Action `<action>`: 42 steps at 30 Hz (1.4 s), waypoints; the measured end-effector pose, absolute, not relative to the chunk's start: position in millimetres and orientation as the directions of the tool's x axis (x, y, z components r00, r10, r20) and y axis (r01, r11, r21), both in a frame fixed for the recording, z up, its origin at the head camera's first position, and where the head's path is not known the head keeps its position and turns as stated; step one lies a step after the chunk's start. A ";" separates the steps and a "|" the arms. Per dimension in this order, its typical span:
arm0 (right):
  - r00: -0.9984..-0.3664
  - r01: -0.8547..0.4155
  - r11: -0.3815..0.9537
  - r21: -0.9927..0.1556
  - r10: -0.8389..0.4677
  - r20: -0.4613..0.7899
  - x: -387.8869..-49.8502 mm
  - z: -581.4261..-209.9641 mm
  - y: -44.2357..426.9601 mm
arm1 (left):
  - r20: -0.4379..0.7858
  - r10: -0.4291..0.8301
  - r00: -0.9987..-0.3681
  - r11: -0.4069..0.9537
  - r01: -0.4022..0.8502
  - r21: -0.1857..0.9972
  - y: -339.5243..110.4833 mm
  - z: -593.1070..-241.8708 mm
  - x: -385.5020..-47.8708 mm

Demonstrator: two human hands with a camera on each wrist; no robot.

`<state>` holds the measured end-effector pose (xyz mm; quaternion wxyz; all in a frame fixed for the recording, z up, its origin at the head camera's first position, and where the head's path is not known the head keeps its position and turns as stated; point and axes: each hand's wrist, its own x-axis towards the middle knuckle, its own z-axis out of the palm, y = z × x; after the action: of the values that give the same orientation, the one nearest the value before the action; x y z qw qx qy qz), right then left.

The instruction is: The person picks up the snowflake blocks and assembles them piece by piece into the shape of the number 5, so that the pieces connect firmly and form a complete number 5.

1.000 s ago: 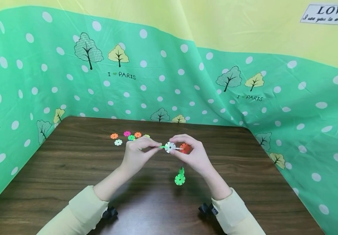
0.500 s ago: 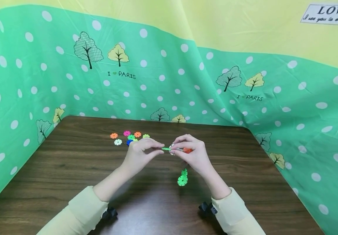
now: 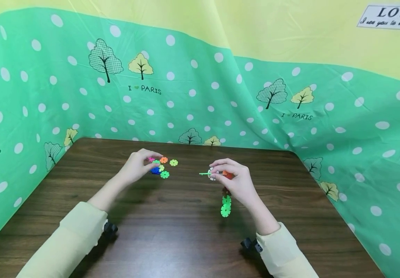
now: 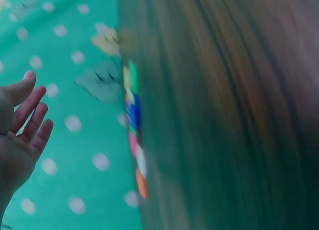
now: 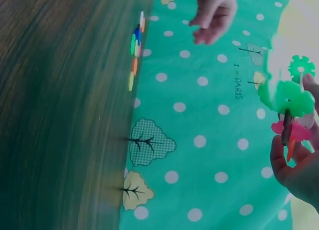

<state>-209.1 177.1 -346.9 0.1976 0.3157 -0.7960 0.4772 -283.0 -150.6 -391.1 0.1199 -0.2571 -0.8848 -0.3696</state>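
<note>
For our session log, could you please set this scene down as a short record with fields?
Right hand: holds the joined discs above the table
Joined discs: green, white, pink and red pieces among them; partly hidden by the hand
Left hand: relaxed, near the loose discs; nothing visible in its grasp
Loose discs: pink, orange, green, yellow, blue and white, lying in a group
Table: dark, wood-grained
Backdrop: green and yellow cloth with dots and trees
</note>
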 end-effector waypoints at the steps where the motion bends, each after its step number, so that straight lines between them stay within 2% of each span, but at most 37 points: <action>1: -0.722 -0.691 0.348 -0.633 -0.321 0.613 -208.8 -346.6 177.6 | 0.388 0.374 -0.843 0.602 0.538 0.590 -156.5 -394.6 -287.8; 5: -0.719 -0.695 0.372 -0.616 -0.351 0.600 -208.5 -346.7 178.2 | 0.338 0.393 -0.855 0.633 0.519 0.575 -176.8 -408.0 -304.3; 10: -0.695 -0.718 0.402 -0.568 -0.373 0.615 -209.3 -347.8 176.8 | 0.268 0.420 -0.867 0.711 0.498 0.497 -194.1 -423.7 -318.1; 16: -0.685 -0.728 0.381 -0.569 -0.368 0.629 -209.1 -347.7 175.7 | 0.199 0.446 -0.873 0.743 0.485 0.461 -203.7 -434.6 -325.6; 21: -0.662 -0.749 0.372 -0.548 -0.380 0.646 -210.4 -347.6 177.2 | 0.187 0.450 -0.873 0.761 0.485 0.432 -208.4 -441.3 -328.9; 27: -0.630 -0.775 0.364 -0.516 -0.402 0.664 -211.6 -348.1 178.1 | 0.181 0.437 -0.881 0.755 0.469 0.458 -209.7 -443.0 -329.7; 34: -0.624 -0.780 0.351 -0.518 -0.389 0.677 -203.6 -340.0 173.2 | 0.209 0.387 -0.898 0.753 0.439 0.490 -210.0 -440.1 -327.0; 42: -0.648 -0.759 0.365 -0.539 -0.355 0.673 -185.3 -318.5 165.7 | 0.231 0.363 -0.903 0.696 0.428 0.577 -201.9 -426.8 -320.9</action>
<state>-185.3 165.7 -318.5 0.2293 0.3510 -0.7936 0.4408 -320.9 -201.9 -426.8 0.0495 -0.2150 -0.9196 -0.3251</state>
